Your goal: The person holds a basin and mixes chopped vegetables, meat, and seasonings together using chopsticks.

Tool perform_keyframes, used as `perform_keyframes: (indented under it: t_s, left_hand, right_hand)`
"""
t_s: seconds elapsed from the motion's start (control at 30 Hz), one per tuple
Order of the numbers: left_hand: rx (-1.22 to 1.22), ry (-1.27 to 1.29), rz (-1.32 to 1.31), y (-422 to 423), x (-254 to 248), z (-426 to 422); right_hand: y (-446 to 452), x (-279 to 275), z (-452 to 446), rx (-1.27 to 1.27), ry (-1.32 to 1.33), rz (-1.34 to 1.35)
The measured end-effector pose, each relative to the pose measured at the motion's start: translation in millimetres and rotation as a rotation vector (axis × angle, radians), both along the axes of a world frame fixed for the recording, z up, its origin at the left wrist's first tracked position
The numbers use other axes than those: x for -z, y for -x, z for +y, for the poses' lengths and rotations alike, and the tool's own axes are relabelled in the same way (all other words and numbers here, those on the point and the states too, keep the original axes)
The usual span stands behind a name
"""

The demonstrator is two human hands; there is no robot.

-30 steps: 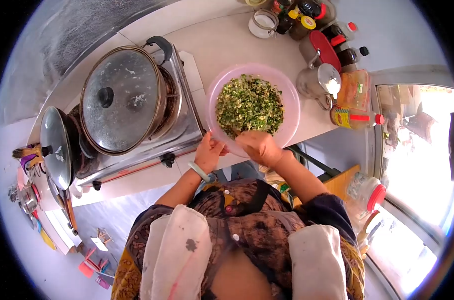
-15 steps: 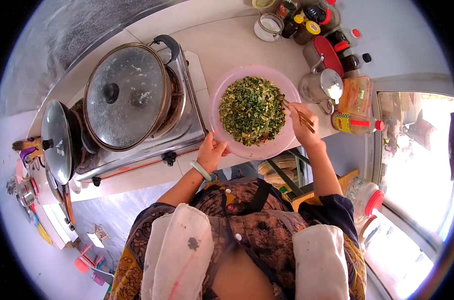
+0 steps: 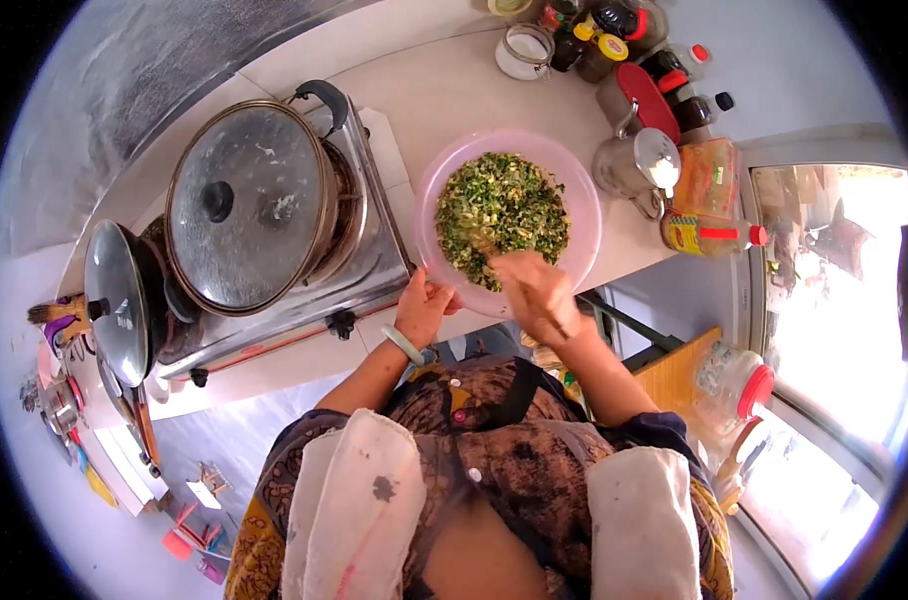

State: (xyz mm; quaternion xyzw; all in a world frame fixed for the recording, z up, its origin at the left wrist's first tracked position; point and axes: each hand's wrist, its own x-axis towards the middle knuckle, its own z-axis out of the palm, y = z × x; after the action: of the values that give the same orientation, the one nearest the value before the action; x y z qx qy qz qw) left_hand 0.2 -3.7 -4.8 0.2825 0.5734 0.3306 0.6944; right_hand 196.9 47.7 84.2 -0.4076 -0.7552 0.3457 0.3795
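Note:
A pink bowl (image 3: 586, 250) stands on the counter, filled with a chopped mix of green leaves and yellow bits (image 3: 504, 205). My left hand (image 3: 426, 310), with a pale bangle at its wrist, grips the near-left rim of the bowl. Over the bowl's near side is my right hand (image 3: 536, 290), closed around wooden chopsticks (image 3: 486, 246) whose lower ends go into the chopped mix. The chopsticks are smeared by motion and partly covered by my fingers.
On the left, a gas stove (image 3: 374, 260) carries a large pan with a glass lid (image 3: 249, 205). A smaller lidded pan (image 3: 119, 300) sits further left. A steel pot (image 3: 634, 165), an oil bottle (image 3: 709, 235) and a white jar (image 3: 524, 50) stand along the right and back.
My right hand has swept left and nearer to me with the chopsticks, from the bowl's right side to its near side. My left hand stays at the rim.

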Motion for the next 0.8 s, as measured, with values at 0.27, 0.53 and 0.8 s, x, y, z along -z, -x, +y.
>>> perform_keyframes:
  t_s: [0.27,0.53,0.8]
  left_hand:
    - [0.019,-0.031,0.011,1.8,-1.4,-1.6]
    - [0.035,-0.028,0.031,2.0,2.8,-0.5]
    - [0.007,-0.052,0.060,-1.1,2.6,-5.2]
  right_hand:
    - [1.8,58.7,23.9,0.101,0.021,0.006]
    - [-52.0,7.5,9.5,0.519,0.395,0.099]
    - [-47.3,68.4,74.8,0.521,0.508,0.213]
